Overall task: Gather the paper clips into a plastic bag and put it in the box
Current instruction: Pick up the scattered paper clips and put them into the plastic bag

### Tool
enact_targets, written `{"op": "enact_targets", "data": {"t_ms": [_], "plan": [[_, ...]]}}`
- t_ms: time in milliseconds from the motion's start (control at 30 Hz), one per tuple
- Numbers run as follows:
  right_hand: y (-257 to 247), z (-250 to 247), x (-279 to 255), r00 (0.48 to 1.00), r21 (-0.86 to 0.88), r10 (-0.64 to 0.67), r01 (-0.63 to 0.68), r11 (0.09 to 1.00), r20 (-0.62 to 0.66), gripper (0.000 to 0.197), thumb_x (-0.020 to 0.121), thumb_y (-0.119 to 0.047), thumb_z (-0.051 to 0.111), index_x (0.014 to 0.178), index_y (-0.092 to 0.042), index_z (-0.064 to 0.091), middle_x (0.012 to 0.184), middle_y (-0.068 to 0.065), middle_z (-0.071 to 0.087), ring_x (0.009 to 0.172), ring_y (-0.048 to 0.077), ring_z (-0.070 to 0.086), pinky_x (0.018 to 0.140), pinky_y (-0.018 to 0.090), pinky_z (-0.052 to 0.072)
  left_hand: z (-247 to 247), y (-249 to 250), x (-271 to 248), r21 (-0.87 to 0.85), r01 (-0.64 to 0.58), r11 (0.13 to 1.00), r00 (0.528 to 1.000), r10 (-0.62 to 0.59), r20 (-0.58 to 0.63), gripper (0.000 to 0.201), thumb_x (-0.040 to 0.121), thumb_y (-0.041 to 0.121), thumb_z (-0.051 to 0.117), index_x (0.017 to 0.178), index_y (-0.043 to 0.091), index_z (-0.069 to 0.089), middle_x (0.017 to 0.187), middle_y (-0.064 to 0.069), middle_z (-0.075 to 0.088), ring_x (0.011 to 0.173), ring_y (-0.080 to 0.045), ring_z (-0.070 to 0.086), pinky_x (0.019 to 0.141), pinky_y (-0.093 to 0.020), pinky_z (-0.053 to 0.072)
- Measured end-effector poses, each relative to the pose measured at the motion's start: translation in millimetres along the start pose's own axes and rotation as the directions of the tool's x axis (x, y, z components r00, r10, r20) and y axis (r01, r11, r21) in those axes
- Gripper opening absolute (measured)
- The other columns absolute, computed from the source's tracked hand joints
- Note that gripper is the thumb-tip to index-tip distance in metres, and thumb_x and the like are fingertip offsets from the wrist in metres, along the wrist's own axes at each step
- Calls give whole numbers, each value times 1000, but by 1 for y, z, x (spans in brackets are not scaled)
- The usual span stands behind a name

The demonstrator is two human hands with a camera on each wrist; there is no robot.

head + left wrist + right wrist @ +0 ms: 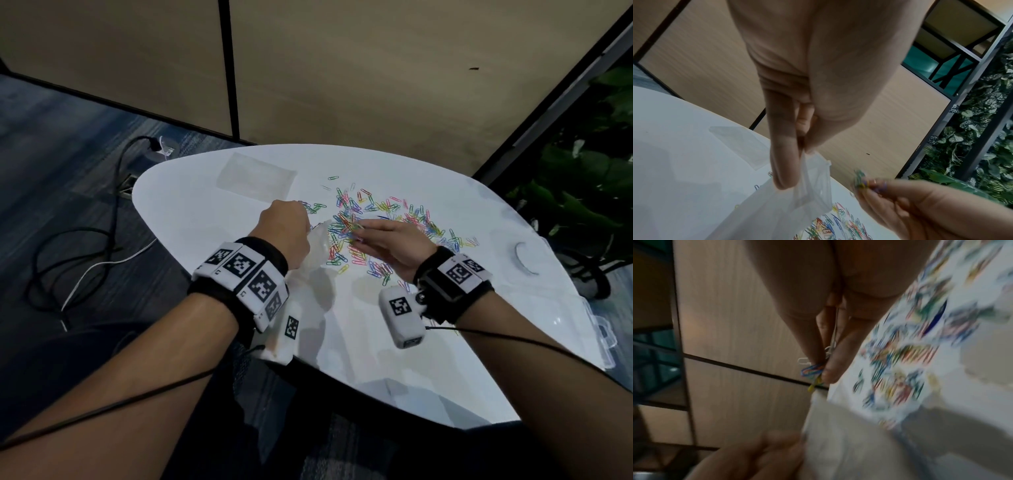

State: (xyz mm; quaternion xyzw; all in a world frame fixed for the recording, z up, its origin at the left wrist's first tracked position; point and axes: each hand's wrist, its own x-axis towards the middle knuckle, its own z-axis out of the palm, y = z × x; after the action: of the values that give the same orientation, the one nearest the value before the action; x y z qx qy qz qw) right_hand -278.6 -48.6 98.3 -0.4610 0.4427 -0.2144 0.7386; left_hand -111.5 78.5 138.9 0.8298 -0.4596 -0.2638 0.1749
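Note:
Colourful paper clips (383, 219) lie scattered over the middle of the white table (191, 212). My left hand (286, 229) pinches the rim of a clear plastic bag (315, 270) and holds it up; in the left wrist view the bag (797, 199) hangs open below the fingers. My right hand (376, 236) pinches a small bunch of clips (813, 369) just right of the bag's mouth, seen also in the left wrist view as clips (865, 181) at the fingertips. A clear plastic box (561, 301) lies at the table's right edge.
A second flat clear bag (255, 178) lies at the table's far left. Cables (85, 246) run over the dark floor to the left. Beige partition panels stand behind the table, and green plants (582, 192) stand to the right.

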Motion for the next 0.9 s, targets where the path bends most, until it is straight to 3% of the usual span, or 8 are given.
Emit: {"op": "enact_targets", "data": {"t_ms": [300,433,533,667,700,767,833,900], "plan": [[17,63,-16,997,-96,56,-51,994,52,19,89,16,50,94,7,66,79,17,67,71,23,68,66,20,60,6,5,-4,-55,-8,998,1000,7,-23,18,92,8,64,110,9,69,117,-15,69,96,-36,75,86,-43,62],[18,65,-18,998,-322,-52,62,945,41,11,82,12,65,83,2,69,72,17,69,58,19,68,66,24,61,5,4,-4,-59,-10,998,1000,9,-20,20,91,6,66,111,9,68,119,-15,68,97,-36,74,87,-43,62],[19,61,-16,978,-635,-201,190,749,56,3,81,-7,73,80,-6,76,70,9,73,58,11,68,69,27,60,3,4,-5,-75,-4,997,1000,3,-20,17,93,6,63,109,9,68,117,-15,68,96,-35,75,85,-44,63],[15,61,-15,943,-832,-150,332,444,297,22,88,-12,63,105,-19,76,76,-18,66,61,-14,57,64,4,40,2,3,-5,-45,-1,999,1000,0,-12,20,92,2,62,109,8,68,116,-14,69,94,-34,75,84,-43,63],[13,59,-14,935,-807,-147,353,474,323,26,89,-7,61,108,-16,74,85,-14,68,71,-11,62,72,6,44,1,3,-5,-47,-3,999,1000,2,-18,20,92,1,61,109,8,69,115,-14,70,93,-34,75,83,-43,64],[9,52,-13,945,-612,-174,314,726,279,28,90,7,52,104,-6,72,97,4,71,85,13,70,84,25,56,-1,1,-4,-57,1,998,999,-4,-40,19,94,2,59,109,8,70,113,-13,70,91,-34,76,81,-42,64],[8,33,-4,952,-560,-247,306,770,180,32,91,11,44,100,-2,72,101,12,71,89,21,70,89,36,57,-3,0,-3,-51,9,999,999,-11,-47,19,94,2,58,107,6,72,110,-15,73,92,-34,76,83,-42,64],[14,10,7,928,-847,-317,324,421,198,35,94,0,46,114,-13,71,123,7,66,110,18,63,101,32,48,-4,-2,-3,-39,13,999,999,-15,-38,20,92,-1,59,107,1,74,103,-18,76,90,-34,77,83,-42,64]]}}
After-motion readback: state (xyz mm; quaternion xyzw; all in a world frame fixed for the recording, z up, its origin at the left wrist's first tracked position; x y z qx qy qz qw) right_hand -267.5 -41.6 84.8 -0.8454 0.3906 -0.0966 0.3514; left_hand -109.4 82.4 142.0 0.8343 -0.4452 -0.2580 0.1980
